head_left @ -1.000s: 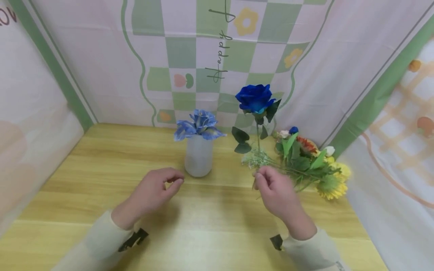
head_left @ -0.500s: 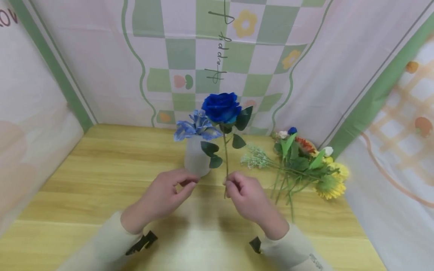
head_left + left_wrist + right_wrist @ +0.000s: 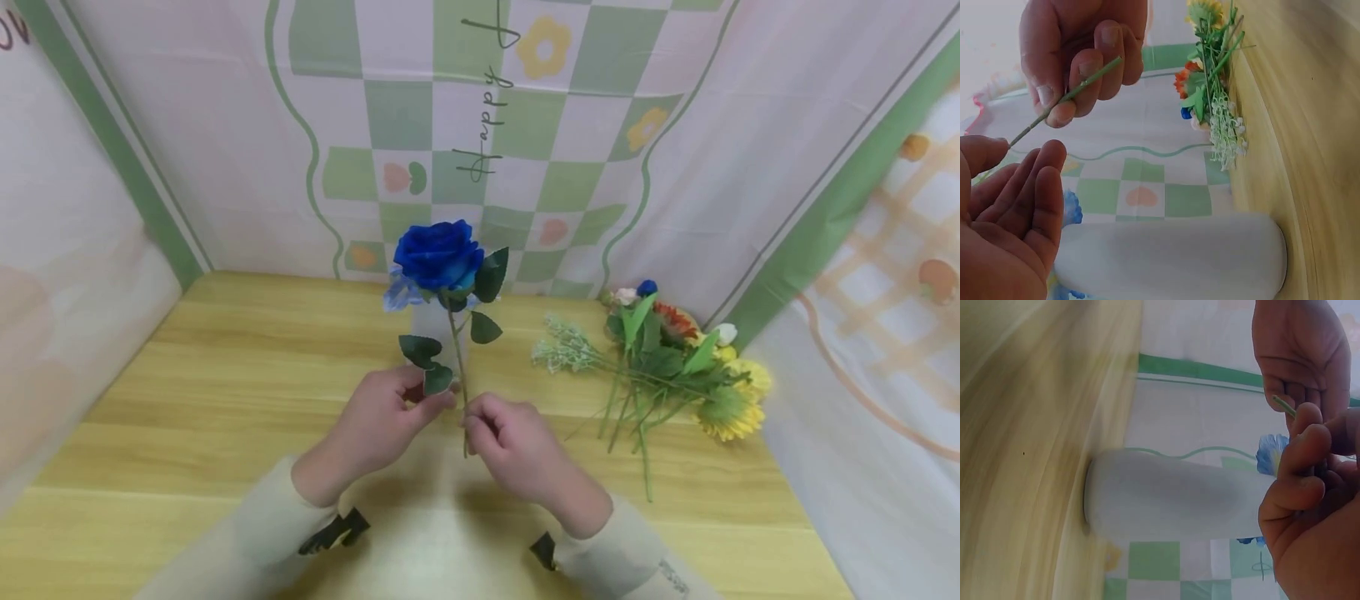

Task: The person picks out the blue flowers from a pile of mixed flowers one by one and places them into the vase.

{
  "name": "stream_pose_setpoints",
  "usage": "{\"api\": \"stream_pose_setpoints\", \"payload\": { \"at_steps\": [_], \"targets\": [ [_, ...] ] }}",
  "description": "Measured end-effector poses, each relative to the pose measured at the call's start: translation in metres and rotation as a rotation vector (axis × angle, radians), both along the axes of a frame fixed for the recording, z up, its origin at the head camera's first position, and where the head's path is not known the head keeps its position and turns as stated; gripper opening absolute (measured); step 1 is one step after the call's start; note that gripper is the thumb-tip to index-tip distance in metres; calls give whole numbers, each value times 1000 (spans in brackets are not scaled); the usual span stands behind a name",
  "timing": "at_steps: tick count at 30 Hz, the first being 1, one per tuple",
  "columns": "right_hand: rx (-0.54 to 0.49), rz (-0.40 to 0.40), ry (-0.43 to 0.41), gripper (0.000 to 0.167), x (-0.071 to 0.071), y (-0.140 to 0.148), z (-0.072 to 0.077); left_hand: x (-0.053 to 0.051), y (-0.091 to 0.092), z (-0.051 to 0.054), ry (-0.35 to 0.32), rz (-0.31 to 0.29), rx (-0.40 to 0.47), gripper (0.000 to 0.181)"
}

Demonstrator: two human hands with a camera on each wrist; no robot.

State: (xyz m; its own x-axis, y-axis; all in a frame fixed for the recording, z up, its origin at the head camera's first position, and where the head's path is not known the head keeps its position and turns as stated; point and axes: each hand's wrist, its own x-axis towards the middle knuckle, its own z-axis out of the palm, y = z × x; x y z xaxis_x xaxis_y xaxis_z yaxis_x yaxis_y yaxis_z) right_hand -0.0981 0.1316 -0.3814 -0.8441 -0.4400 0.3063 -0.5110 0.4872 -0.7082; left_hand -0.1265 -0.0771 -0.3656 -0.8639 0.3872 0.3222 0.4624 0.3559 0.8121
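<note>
- Head view: the right hand (image 3: pixel 517 446) pinches the lower stem of a deep-blue artificial rose with dark green leaves (image 3: pixel 438 254), its bloom raised above and beyond both hands.
- Head view: the left hand (image 3: pixel 386 421) is just left of that stem, thumb and forefinger bent loosely with a gap between them; one of the lower leaves overlaps its fingers.
- Head view: directly beyond the hands, largely hidden by the rose, is a frosted white cylindrical vase (image 3: pixel 427 318) bearing a pale-blue ruffled flower (image 3: pixel 403 293).
- Head view: well to the right of the right hand, a mixed bunch of red, yellow, white and blue flowers with green foliage (image 3: pixel 663 362) lies on the light wooden tabletop (image 3: pixel 225 400); a sprig of tiny whitish blossoms (image 3: pixel 562 346) points from it toward the vase.
- Left wrist view: the right hand's thumb and fingers grip the thin green stem near its cut end. The stem passes behind the left thumb, the other left fingers relaxed; whether that hand touches it, I cannot tell.
- Right wrist view: the right fingers are curled round the stem, whose tip pokes out toward the left hand's palm; the vase stands on the tabletop beyond them.
</note>
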Motion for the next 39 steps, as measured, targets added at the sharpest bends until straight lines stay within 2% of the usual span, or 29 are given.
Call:
{"api": "stream_pose_setpoints", "payload": {
  "at_steps": [4,8,11,15,19,21,25,31,34,39],
  "targets": [
    [1,27,3,18,1,-3,-1,1,1,0,-40,5,47,12],
    [-28,63,2,21,0,-6,-3,2,1,-2,-50,-19,78,9],
    [-41,77,35,21,0,-7,-5,3,2,-2,-56,-24,92,8],
    [-25,65,94,20,0,-8,-6,4,1,-3,-4,-4,102,6],
    [15,52,91,15,-2,-9,-5,2,-2,-6,77,27,95,4],
    [47,39,77,9,-5,-7,-5,-1,-4,-7,81,55,97,4],
    [124,-21,35,8,-17,0,-5,-10,-10,-5,75,120,128,7],
    [219,-180,-36,24,-43,10,1,-26,-21,-6,24,197,182,10],
    [205,-234,-65,32,-59,12,6,-34,-24,-9,-13,221,202,12],
    [120,-277,-102,43,-84,10,11,-46,-25,-17,-60,251,233,13]
  ]
}}
